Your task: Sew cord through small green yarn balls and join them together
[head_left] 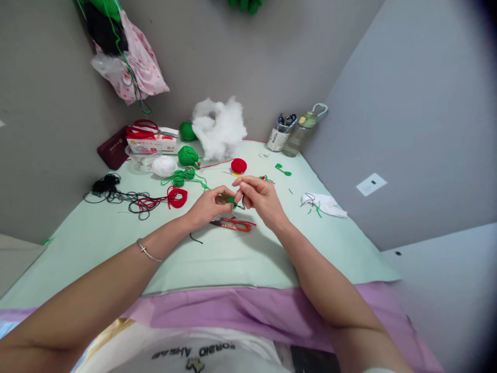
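Observation:
My left hand is closed on a small green yarn piece, most of which its fingers hide. Facing it, my right hand has thumb and forefinger pinched together close to the piece. A dark strand loops between the green piece and the right fingertips; whether a needle is in the pinch cannot be made out. Just below the hands lie orange-handled thread snips on the pale green table cover. Behind them sits a red yarn ball.
Left are tangled black yarn, a red yarn coil, a white ball and green balls. White stuffing, a box with red scissors, a pen cup and a bottle stand behind.

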The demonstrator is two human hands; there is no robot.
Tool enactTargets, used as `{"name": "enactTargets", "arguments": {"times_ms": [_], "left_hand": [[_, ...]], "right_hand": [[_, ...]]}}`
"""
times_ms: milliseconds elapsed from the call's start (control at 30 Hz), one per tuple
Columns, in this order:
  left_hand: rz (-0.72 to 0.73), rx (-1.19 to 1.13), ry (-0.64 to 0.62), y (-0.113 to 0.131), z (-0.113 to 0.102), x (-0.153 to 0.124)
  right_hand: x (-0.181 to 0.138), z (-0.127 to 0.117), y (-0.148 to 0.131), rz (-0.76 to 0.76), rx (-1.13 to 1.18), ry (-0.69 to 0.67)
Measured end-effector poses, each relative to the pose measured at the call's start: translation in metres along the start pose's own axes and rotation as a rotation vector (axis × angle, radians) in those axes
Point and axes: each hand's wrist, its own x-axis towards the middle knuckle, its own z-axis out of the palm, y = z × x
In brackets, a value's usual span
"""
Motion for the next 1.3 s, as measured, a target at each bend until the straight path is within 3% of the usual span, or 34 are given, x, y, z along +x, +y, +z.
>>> {"name": "enactTargets", "arguments": {"times_ms": [167, 300, 533, 867, 1033, 1133, 1233, 1300], "left_hand": [[-0.064, 0.012, 0.037, -0.002, -0.005, 0.003], [-0.077, -0.082, 0.079, -0.001, -0.010, 0.004], [-0.060, -0.136, 0.069, 0.005, -0.010, 0.005], [-0.057, -0.104, 0.049, 0.007, -0.010, 0.003], [-0.028, -0.011, 0.058, 0.006, -0.010, 0.003], [-0.008, 0.065, 0.132, 0.002, -0.014, 0.006], [-0.027, 0.023, 0.242, -0.002, -0.021, 0.010], [-0.051, -0.064, 0.252, -0.003, -0.024, 0.011]], "right_hand": [[0.004, -0.010, 0.001, -0.034, 0.038, 0.126], [0.005, -0.017, 0.001, 0.012, -0.087, 0.073], [0.001, -0.013, 0.009, -0.042, -0.401, 0.013], [0.004, -0.011, 0.026, -0.200, -0.764, -0.125], [-0.001, -0.006, 0.020, -0.228, -0.761, -0.207], [-0.004, -0.003, 0.014, -0.179, -0.719, -0.233], [-0.004, -0.003, 0.010, -0.160, -0.645, -0.179], [-0.003, -0.004, 0.011, -0.180, -0.594, -0.106]]}}
